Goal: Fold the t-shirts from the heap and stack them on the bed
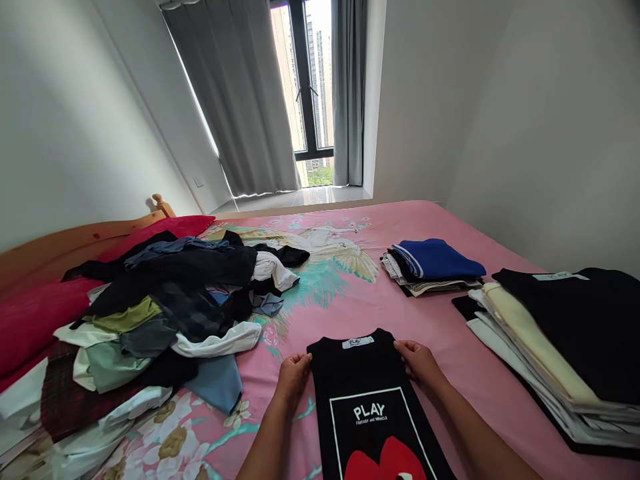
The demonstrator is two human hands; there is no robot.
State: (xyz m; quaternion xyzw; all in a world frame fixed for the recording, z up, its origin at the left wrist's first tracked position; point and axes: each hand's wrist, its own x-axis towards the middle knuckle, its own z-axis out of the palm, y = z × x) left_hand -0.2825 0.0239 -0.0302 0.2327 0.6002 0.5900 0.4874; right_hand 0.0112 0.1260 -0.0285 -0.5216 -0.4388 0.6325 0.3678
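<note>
A black T-shirt (370,373) with a white "PLAY" print and a red heart shape lies face up on the bed in front of me, its sides folded in to a narrow strip. My left hand (294,375) pinches its upper left corner. At the upper right corner, the fingers of my right hand (417,359) are closed on the same shirt. The neckline with its white label points away from me. The shirt's lower end runs out of view at the bottom.
Left of me a loose heap of clothes (195,273) covers the bed (345,307) beside red pillows (47,313). To the right stand a small folded stack topped with blue (440,259) and a taller folded stack (575,340) topped with black. A curtained window (315,87) is beyond.
</note>
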